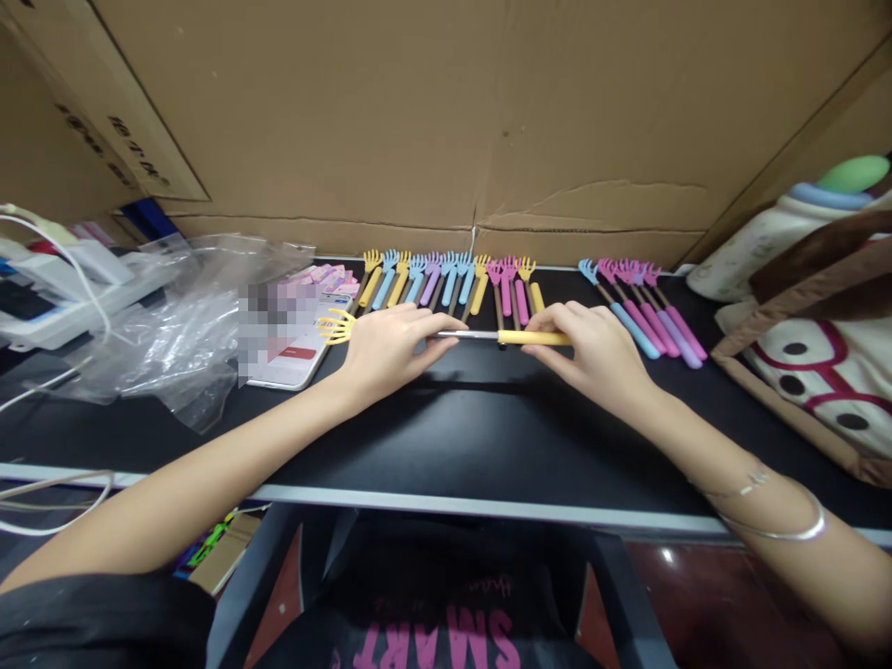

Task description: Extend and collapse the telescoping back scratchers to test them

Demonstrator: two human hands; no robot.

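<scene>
A yellow telescopic back scratcher is stretched out sideways above the black table. My left hand is closed round its metal rod just behind the yellow claw head. My right hand grips the yellow handle. Behind them lies a row of several collapsed scratchers in yellow, blue, purple and pink. A second group of several blue, pink and purple scratchers lies to the right.
Clear plastic bags and a white tablet-like item lie at the left. Cardboard sheets stand behind the table. A patterned bag sits at the right, and white cables at far left.
</scene>
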